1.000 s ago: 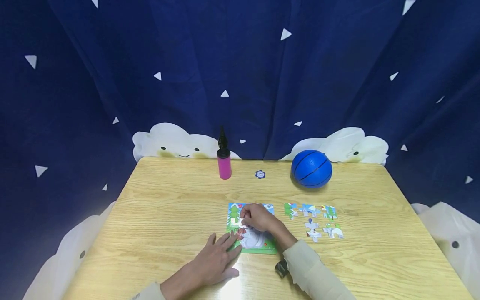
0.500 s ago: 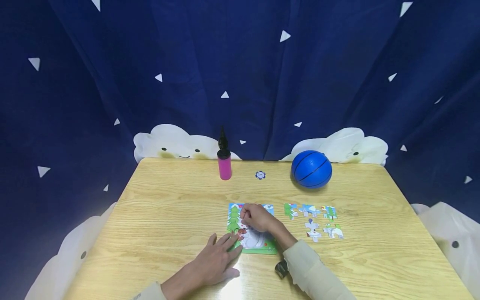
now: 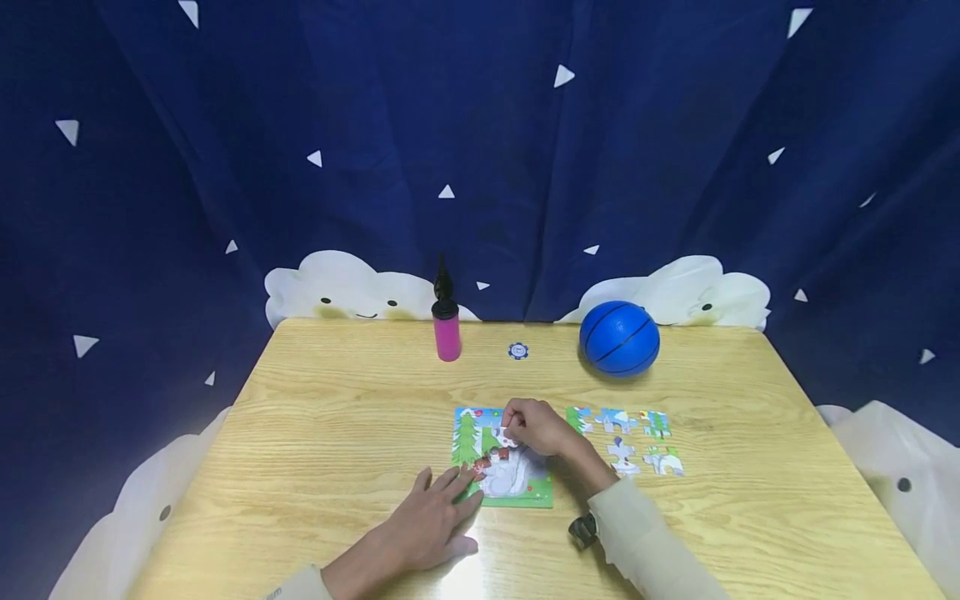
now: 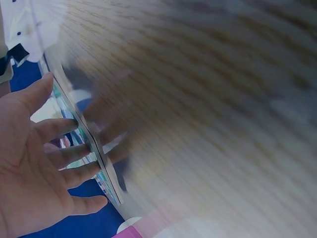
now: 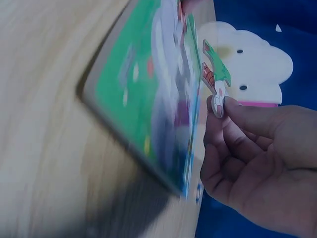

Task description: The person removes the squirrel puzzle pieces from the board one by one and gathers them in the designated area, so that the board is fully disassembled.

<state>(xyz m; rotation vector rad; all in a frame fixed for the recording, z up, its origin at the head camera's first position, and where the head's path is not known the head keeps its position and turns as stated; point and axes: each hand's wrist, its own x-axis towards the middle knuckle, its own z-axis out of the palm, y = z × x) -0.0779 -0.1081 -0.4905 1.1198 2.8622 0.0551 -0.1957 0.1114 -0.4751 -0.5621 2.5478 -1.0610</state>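
A puzzle board (image 3: 517, 502) with a snowy picture lies on the wooden table. Over its upper part, my right hand (image 3: 538, 427) pinches a jigsaw piece (image 5: 218, 91) between thumb and fingertips; the right wrist view shows the piece tilted and raised off the board, with green, white and red-brown on it. My left hand (image 3: 435, 523) has its fingers spread, the fingertips touching the board's lower left corner. In the left wrist view, the left palm (image 4: 34, 168) shows with straight fingers along the board's edge. The right hand hides the board's upper right part.
Several loose jigsaw pieces (image 3: 622, 454) lie right of the board. Behind stand a pink pump-like cylinder (image 3: 447, 337) with a black pointed top and a blue ball (image 3: 619, 339), with a poker chip (image 3: 518, 351) between. A dark blue curtain (image 3: 495, 125) hangs beyond the table's far edge.
My right hand has lifted and shifted slightly right and up the board, with the piece now visible in its fingers. The left hand has stayed in place.
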